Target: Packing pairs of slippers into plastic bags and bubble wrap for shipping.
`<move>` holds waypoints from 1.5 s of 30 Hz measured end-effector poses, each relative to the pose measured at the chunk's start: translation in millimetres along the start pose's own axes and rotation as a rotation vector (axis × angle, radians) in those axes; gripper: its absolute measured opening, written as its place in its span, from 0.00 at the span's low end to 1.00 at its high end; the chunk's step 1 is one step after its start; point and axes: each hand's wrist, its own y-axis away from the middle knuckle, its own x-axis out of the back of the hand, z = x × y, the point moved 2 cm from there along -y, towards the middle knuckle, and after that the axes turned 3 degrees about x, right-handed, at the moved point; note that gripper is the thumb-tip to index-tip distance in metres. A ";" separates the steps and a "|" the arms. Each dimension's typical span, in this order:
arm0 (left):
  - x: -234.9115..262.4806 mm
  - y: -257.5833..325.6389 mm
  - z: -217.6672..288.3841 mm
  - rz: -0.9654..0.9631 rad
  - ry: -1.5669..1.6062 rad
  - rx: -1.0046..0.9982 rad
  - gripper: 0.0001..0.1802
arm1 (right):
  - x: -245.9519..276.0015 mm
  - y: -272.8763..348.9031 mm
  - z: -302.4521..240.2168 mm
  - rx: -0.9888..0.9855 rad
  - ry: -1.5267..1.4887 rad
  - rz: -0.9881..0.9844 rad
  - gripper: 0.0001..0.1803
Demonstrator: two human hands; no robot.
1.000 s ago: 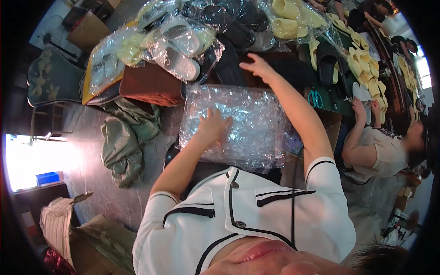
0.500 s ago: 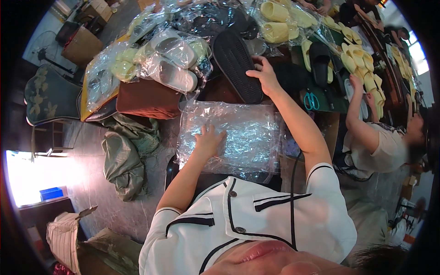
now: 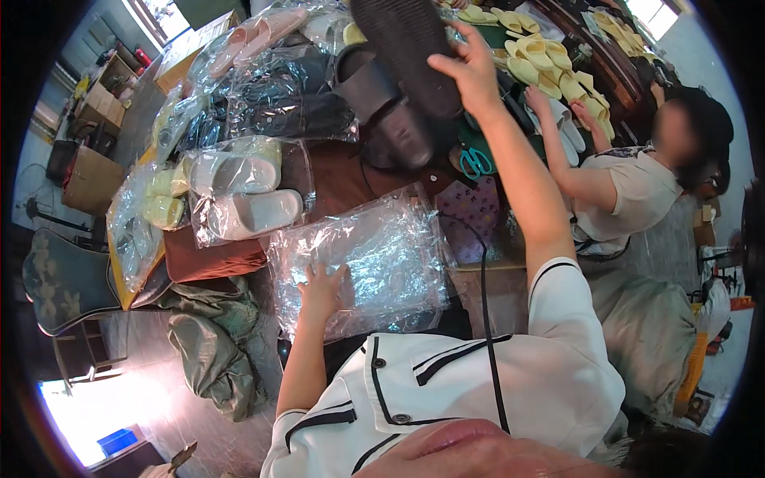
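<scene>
My right hand (image 3: 472, 76) is raised at the top and grips a black slipper (image 3: 406, 52) by its side, the ridged sole turned toward me. Below that slipper, more black slipper (image 3: 402, 131) shows on the table, partly covered. My left hand (image 3: 322, 293) lies with fingers spread on a stack of clear plastic bags (image 3: 390, 267) in front of me. Left of the stack is a pair of white slippers (image 3: 253, 215) in a clear bag. Scissors with teal handles (image 3: 476, 163) lie below my right wrist.
Bagged black slippers (image 3: 291, 115) and pink slippers (image 3: 259, 36) are piled at the far left. Loose yellow slippers (image 3: 550, 60) lie at the far right. Another person (image 3: 610, 179) works there over white slippers. A dark cable (image 3: 484, 319) hangs down my front. A green sack (image 3: 211, 350) sits at left.
My right hand has lifted the black slipper farther up and away. The view has turned, so the table appears shifted leftward. My left hand stays on the plastic bags.
</scene>
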 end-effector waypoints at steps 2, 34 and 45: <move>-1.0 -2.0 -0.4 -0.002 -0.011 -0.002 0.57 | 31.4 -23.1 3.9 0.060 0.128 0.063 0.37; 15.0 -1.8 6.5 0.020 -0.037 -0.042 0.47 | 40.4 -36.9 235.7 -0.265 0.752 -0.064 0.36; 95.0 23.5 30.6 0.268 0.162 -0.306 0.43 | 27.8 -52.7 283.6 -0.349 0.546 0.045 0.20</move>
